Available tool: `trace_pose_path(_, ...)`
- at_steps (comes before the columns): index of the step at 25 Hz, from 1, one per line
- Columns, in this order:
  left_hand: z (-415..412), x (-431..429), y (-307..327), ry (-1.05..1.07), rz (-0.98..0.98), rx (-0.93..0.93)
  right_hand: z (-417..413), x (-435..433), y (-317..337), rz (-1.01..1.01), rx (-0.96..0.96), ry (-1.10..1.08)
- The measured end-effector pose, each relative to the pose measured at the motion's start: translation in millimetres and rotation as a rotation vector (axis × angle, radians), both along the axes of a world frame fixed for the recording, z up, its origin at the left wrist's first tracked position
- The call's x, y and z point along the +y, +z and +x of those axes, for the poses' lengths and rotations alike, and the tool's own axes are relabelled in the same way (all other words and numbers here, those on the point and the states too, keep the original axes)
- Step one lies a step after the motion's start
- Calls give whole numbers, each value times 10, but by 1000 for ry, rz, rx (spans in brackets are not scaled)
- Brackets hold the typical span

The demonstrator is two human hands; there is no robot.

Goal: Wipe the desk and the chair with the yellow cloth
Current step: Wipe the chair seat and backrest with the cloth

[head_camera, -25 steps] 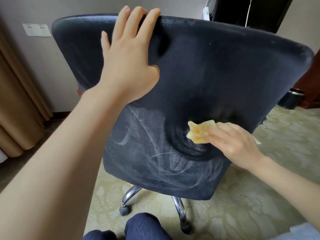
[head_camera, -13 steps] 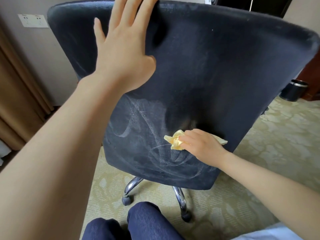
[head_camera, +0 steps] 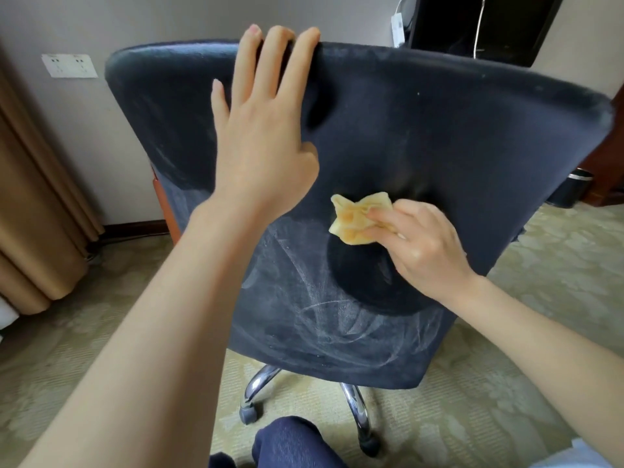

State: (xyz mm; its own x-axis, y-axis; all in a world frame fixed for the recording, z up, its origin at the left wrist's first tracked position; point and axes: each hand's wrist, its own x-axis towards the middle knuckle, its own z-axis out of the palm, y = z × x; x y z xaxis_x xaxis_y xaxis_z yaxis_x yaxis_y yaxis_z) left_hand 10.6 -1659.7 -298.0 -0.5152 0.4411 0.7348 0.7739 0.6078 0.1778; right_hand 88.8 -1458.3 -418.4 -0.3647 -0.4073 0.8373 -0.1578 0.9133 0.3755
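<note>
Wiping the chair's back looks like the step in hand: pale, chalky swirls cover its lower part, with a darker, cleaner patch just under the cloth. Nearest, below the chair, a knee in blue fabric shows, then curved chrome legs on castors over patterned carpet. At the middle of the chair's back the right hand bunches the crumpled yellow cloth in curled fingers and presses it to the dark, nappy upholstery. Higher on the back the left hand lies flat, fingers straight and slightly spread, tips at the top edge, bracing it. The next move probably calls for firm strokes through the streaks while that brace stops the chair rolling. Beyond the chair are a wall socket and a curtain; no desk is clearly visible.
</note>
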Motion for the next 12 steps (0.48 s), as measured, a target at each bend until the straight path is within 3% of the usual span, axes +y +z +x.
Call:
trace_pose_path(2, 8, 12, -8, -7, -7, -3, -178, -278, 138, -106, 64, 59)
trace_pose_path(4, -5, 6, -18, -17, -1, 9, -340, -510, 204, -75, 46, 14)
trace_pose_path(8, -69, -98, -268, -71, 43, 14, -529, -776, 92, 233, -356, -248)
trace_pose_path(10, -151, -183, -547, -71, 56, -88, -532, -777, -56, 443, -530, -367)
trace_pose_path(12, -280, -284, -873, -44, 99, -252, -513, -665, -260, 652, -625, -351)
